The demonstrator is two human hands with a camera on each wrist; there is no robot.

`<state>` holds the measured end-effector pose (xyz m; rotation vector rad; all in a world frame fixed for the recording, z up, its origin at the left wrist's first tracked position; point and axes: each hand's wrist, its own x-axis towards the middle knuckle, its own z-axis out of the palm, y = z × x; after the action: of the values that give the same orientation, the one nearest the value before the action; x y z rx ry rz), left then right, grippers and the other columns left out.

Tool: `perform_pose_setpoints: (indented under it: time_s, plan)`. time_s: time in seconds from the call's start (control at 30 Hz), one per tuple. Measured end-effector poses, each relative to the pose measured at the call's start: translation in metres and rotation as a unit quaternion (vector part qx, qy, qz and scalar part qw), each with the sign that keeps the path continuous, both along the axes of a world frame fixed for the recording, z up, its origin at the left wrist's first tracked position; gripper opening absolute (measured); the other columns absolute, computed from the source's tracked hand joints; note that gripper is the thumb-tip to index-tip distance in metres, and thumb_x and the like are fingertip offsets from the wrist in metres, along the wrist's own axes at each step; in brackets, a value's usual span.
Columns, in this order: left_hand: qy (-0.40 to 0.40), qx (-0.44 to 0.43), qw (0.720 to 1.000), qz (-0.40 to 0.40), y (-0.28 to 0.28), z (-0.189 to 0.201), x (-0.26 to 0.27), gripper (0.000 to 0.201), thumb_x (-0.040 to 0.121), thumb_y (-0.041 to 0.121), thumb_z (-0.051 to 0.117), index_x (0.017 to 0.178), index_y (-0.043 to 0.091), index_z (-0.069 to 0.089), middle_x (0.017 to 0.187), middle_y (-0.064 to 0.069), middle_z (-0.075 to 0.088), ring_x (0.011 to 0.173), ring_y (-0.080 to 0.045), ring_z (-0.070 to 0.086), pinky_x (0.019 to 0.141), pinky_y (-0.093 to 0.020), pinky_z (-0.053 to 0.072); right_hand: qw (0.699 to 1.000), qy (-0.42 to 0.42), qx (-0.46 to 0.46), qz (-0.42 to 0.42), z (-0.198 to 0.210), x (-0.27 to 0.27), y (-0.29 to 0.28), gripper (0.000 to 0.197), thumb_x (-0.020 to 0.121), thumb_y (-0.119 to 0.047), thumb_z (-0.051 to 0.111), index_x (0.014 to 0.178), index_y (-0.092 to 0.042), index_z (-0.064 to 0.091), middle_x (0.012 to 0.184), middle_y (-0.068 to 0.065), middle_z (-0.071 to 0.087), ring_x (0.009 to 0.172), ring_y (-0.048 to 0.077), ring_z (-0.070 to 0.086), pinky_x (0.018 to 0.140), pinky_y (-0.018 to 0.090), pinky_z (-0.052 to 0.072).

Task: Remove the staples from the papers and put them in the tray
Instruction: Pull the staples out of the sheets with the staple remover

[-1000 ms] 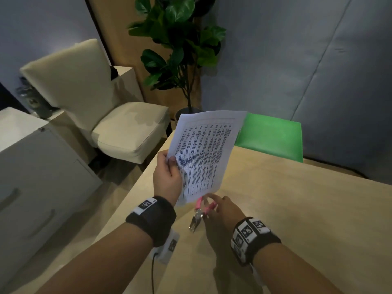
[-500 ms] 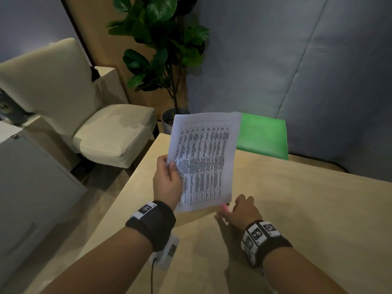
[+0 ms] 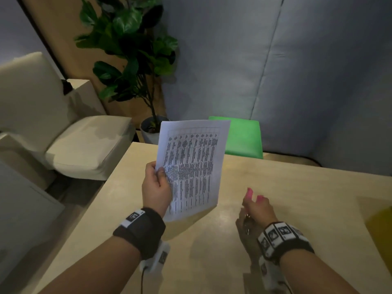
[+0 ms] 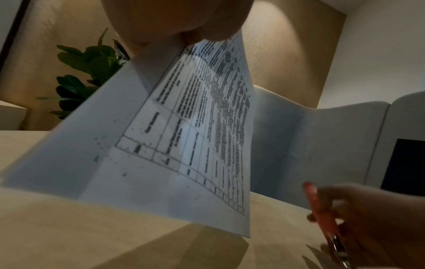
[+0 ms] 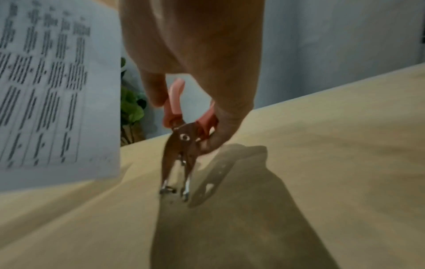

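A pale wooden table (image 3: pixel 286 187) stands before a grey padded wall (image 3: pixel 297 71). Beyond its far edge sits a green stool (image 3: pixel 244 139); left, a leafy potted plant (image 3: pixel 131 49) and cream upholstered armchair (image 3: pixel 84 149).

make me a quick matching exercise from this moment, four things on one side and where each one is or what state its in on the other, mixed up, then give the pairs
Things
1. papers
2. staple remover
3. green chair
4. potted plant

Places or states
A. on the floor past the table's far left corner
B. pink handles gripped in the right hand, metal tips down at the table
C. pushed up against the table's far edge
D. held up off the table, pinched at the left edge by the left hand

Pairs: 1-D, 2-B, 3-C, 4-A
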<state>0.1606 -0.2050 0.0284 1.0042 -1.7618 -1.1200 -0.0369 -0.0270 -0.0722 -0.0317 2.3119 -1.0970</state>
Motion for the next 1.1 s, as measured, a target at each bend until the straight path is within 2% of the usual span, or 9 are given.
perform_pose_setpoints:
  time_s: [0.1, 0.17, 0.23, 0.33, 0.53, 0.63, 0.8, 0.97, 1.1]
  plan:
    - [-0.011, 0.01, 1.0, -0.019, 0.015, -0.004, -0.007, 0.007, 0.101, 0.017, 0.037, 0.102, 0.016, 0.044, 0.071, 0.006, 0.053, 0.055, -0.009, 0.05, 0.048, -0.019, 0.038, 0.988, 0.006, -0.134, -0.072, 0.02, -0.016, 0.014, 0.058, 0.065, -0.051, 0.052, 0.104, -0.008, 0.053, 0.096, 0.022, 0.06, 0.079, 0.028, 0.057, 0.068, 0.033, 0.043]
    - [-0.027, 0.015, 0.999, -0.042, 0.028, -0.008, -0.011, 0.006, 0.101, 0.017, 0.038, 0.101, 0.016, 0.044, 0.068, 0.003, 0.051, 0.053, -0.012, 0.048, 0.049, -0.024, 0.038, 0.974, -0.002, -0.217, -0.061, 0.04, -0.019, 0.02, 0.037, 0.077, -0.031, 0.055, 0.106, -0.01, 0.046, 0.076, 0.013, 0.053, 0.068, 0.023, 0.048, 0.065, 0.032, 0.038]
    - [-0.047, 0.016, 0.996, -0.07, 0.045, -0.012, -0.018, 0.007, 0.101, 0.018, 0.039, 0.101, 0.016, 0.045, 0.067, 0.003, 0.051, 0.053, -0.009, 0.049, 0.049, -0.023, 0.038, 0.955, -0.005, -0.294, -0.026, 0.066, -0.021, 0.025, 0.033, 0.083, -0.021, 0.058, 0.111, -0.013, 0.043, 0.08, 0.006, 0.049, 0.067, 0.017, 0.044, 0.063, 0.031, 0.035]
    - [-0.069, 0.02, 0.991, -0.114, 0.073, -0.016, -0.026, 0.008, 0.101, 0.017, 0.039, 0.1, 0.015, 0.047, 0.06, 0.005, 0.045, 0.042, 0.0, 0.045, 0.042, -0.013, 0.033, 0.922, -0.015, -0.382, 0.054, 0.109, -0.017, 0.029, 0.037, 0.082, -0.034, 0.068, 0.11, -0.019, 0.048, 0.091, 0.003, 0.049, 0.071, 0.014, 0.047, 0.066, 0.03, 0.04]
    - [-0.094, 0.025, 0.977, -0.189, 0.113, -0.03, -0.039, 0.01, 0.1, 0.015, 0.041, 0.1, 0.017, 0.05, 0.059, 0.007, 0.043, 0.042, -0.001, 0.043, 0.046, -0.016, 0.03, 0.883, 0.042, -0.444, 0.146, 0.176, -0.008, 0.04, 0.06, 0.071, -0.04, 0.065, 0.124, -0.02, 0.044, 0.107, 0.011, 0.057, 0.1, 0.024, 0.062, 0.09, 0.035, 0.051]
    - [-0.096, 0.022, 0.974, -0.205, 0.128, -0.036, -0.044, 0.012, 0.1, 0.014, 0.042, 0.1, 0.022, 0.051, 0.058, 0.008, 0.043, 0.043, -0.001, 0.042, 0.046, -0.014, 0.03, 0.875, 0.061, -0.463, 0.123, 0.185, -0.012, 0.044, 0.054, 0.076, -0.028, 0.07, 0.123, -0.017, 0.045, 0.106, 0.011, 0.056, 0.097, 0.024, 0.062, 0.081, 0.027, 0.055]
    - [-0.113, 0.005, 0.968, -0.223, 0.14, -0.048, -0.049, 0.019, 0.1, 0.016, 0.043, 0.096, 0.034, 0.05, 0.055, 0.009, 0.04, 0.043, -0.004, 0.036, 0.049, -0.024, 0.032, 0.862, 0.07, -0.497, 0.07, 0.186, -0.025, 0.05, 0.039, 0.084, -0.006, 0.068, 0.117, -0.013, 0.048, 0.094, 0.003, 0.057, 0.086, 0.021, 0.059, 0.091, 0.041, 0.051]
    - [-0.121, -0.003, 0.967, -0.226, 0.139, -0.052, -0.054, 0.012, 0.099, 0.017, 0.042, 0.101, 0.025, 0.051, 0.053, 0.007, 0.039, 0.043, -0.005, 0.035, 0.051, -0.028, 0.033, 0.846, 0.085, -0.525, 0.026, 0.185, -0.036, 0.057, 0.042, 0.084, -0.007, 0.067, 0.121, -0.011, 0.046, 0.096, 0.003, 0.056, 0.094, 0.025, 0.056, 0.083, 0.037, 0.05]
    - [-0.115, -0.003, 0.966, -0.23, 0.134, -0.044, -0.061, 0.01, 0.099, 0.017, 0.042, 0.101, 0.021, 0.05, 0.052, 0.007, 0.039, 0.041, -0.004, 0.034, 0.05, -0.029, 0.032, 0.839, 0.089, -0.537, 0.013, 0.19, -0.045, 0.059, 0.046, 0.074, -0.016, 0.066, 0.115, -0.021, 0.047, 0.096, 0.003, 0.058, 0.099, 0.028, 0.058, 0.09, 0.04, 0.049]
